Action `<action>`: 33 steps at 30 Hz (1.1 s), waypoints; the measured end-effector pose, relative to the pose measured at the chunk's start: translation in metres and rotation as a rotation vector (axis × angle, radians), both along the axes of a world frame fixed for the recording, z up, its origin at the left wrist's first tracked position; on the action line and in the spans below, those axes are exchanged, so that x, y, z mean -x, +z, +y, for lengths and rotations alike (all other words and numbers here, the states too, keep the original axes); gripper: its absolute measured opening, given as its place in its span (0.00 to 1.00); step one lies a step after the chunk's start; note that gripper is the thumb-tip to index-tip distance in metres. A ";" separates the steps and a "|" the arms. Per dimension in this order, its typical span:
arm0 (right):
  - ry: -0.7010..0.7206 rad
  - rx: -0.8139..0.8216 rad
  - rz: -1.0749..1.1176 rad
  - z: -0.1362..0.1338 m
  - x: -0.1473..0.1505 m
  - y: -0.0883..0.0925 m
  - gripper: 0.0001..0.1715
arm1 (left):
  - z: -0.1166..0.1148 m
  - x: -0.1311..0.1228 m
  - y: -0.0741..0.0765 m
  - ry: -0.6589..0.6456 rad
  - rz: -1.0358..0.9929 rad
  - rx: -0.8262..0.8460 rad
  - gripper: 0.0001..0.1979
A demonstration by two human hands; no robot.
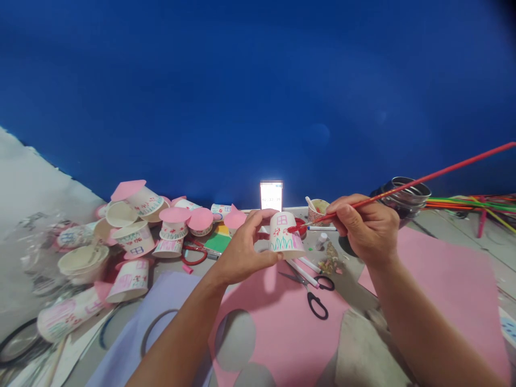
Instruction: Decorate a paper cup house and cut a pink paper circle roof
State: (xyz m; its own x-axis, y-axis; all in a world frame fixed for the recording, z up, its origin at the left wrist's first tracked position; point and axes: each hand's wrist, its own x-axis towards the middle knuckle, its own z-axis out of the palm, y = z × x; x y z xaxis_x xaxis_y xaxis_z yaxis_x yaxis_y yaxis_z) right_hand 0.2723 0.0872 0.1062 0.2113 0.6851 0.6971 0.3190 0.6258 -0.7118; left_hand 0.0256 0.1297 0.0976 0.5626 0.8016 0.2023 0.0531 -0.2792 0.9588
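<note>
My left hand [245,244] is closed around a white paper cup [285,237], held upside down with its wide rim at the bottom. A pink window, red flowers and green grass are drawn on its side. In my right hand [365,226] is a long red paintbrush [419,181], gripped like a pen. The brush tip is at the cup's side near the red flowers; whether it touches cannot be made out. Below the cup, black-handled scissors [316,303] and white markers [303,273] lie on pink paper [282,322] with round holes cut out.
Many decorated cups [135,239], some with pink paper roofs, are heaped at the left. A lit phone [271,194] stands by the blue wall. A small paint cup [318,208], a dark metal-rimmed jar [406,194] and coloured sticks [467,203] are at the back right. Purple paper [161,293] lies left.
</note>
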 end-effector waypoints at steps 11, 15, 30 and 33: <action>0.003 0.008 0.015 -0.002 -0.001 0.001 0.13 | 0.001 0.001 -0.002 -0.017 -0.003 -0.006 0.34; 0.004 0.004 -0.029 -0.003 0.001 0.001 0.14 | 0.001 0.000 -0.002 -0.009 0.003 -0.009 0.34; 0.016 -0.011 -0.031 -0.003 0.001 0.002 0.12 | 0.001 0.000 -0.002 -0.016 0.004 -0.021 0.33; 0.005 -0.017 0.019 -0.002 0.000 0.000 0.11 | 0.001 -0.001 -0.002 -0.023 0.004 -0.033 0.32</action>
State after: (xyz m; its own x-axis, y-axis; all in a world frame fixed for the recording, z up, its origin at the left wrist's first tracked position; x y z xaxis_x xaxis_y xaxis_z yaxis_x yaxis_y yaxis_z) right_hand 0.2722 0.0851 0.1067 0.2207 0.6746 0.7044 0.3025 0.6392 -0.7070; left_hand 0.0262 0.1306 0.0954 0.5816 0.7813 0.2264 0.0500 -0.3121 0.9487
